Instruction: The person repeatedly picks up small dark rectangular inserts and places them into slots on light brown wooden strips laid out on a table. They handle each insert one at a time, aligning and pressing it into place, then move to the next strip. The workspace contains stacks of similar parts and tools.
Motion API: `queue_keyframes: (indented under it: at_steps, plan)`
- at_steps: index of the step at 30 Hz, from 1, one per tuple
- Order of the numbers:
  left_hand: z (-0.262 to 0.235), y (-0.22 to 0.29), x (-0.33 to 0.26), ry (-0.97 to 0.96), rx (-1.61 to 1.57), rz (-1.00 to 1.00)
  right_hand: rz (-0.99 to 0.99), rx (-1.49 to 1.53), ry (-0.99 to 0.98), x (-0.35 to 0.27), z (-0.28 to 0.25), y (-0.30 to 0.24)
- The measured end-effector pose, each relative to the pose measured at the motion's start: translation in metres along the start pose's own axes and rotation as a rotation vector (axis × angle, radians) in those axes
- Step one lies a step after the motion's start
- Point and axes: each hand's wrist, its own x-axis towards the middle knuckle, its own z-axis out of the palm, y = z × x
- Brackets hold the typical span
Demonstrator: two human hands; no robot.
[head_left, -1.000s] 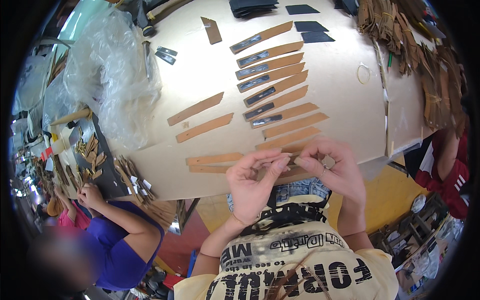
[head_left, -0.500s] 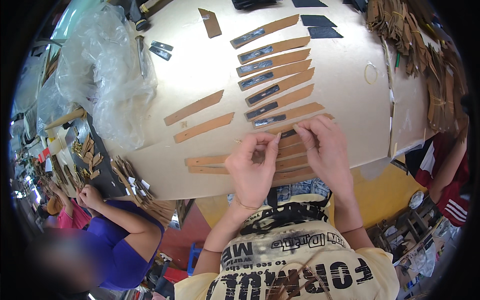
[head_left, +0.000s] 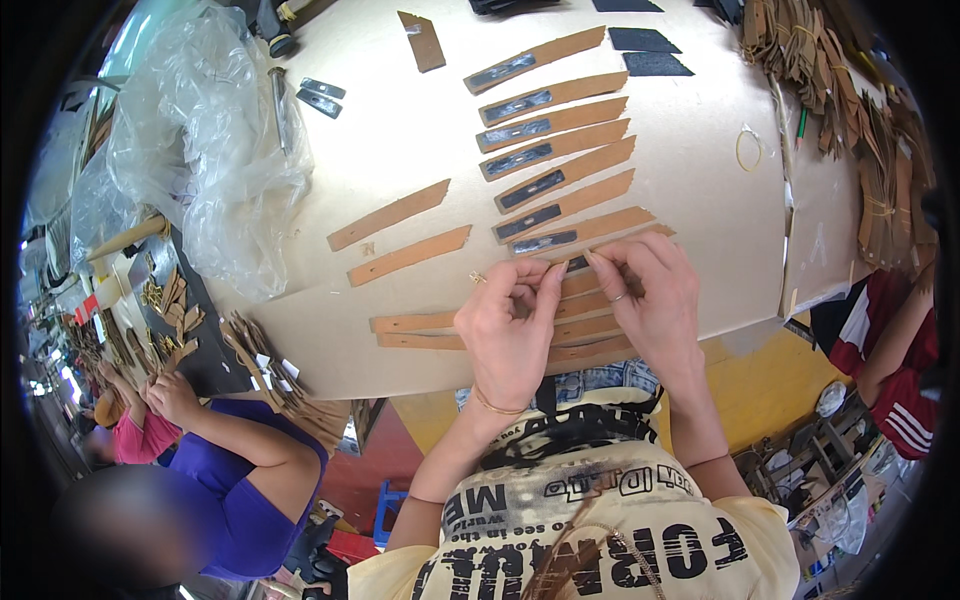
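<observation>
I had my left hand and right hand pinching a tan strip at the table's near edge. Best, I judged, to press evenly along it. Its long axis ran from eight o'clock to two o'clock.

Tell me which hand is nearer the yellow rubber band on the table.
Right. The right hand is below and left of the rubber band, clearly apart from it. The left hand is further left, beyond the right hand.
</observation>
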Motion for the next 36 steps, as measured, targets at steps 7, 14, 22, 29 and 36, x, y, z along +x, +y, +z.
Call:
queue_keyframes:
  at_steps: [7,14,22,29,36]
  plan:
    - [0.003,-0.003,0.000,0.006,0.012,0.021,-0.042,-0.020,0.044,-0.002,0.004,0.003]
    - [0.005,-0.006,0.002,0.022,0.039,0.077,-0.102,-0.089,0.073,-0.003,0.007,0.005]
    - [0.005,-0.017,-0.008,0.072,0.191,0.278,-0.169,-0.124,0.123,-0.005,0.011,0.005]
    - [-0.006,-0.035,-0.020,0.001,0.501,0.498,-0.167,-0.152,0.100,-0.009,0.012,0.007]
    - [-0.006,-0.026,-0.021,0.030,0.646,0.504,-0.016,-0.219,0.184,-0.011,0.017,0.001]
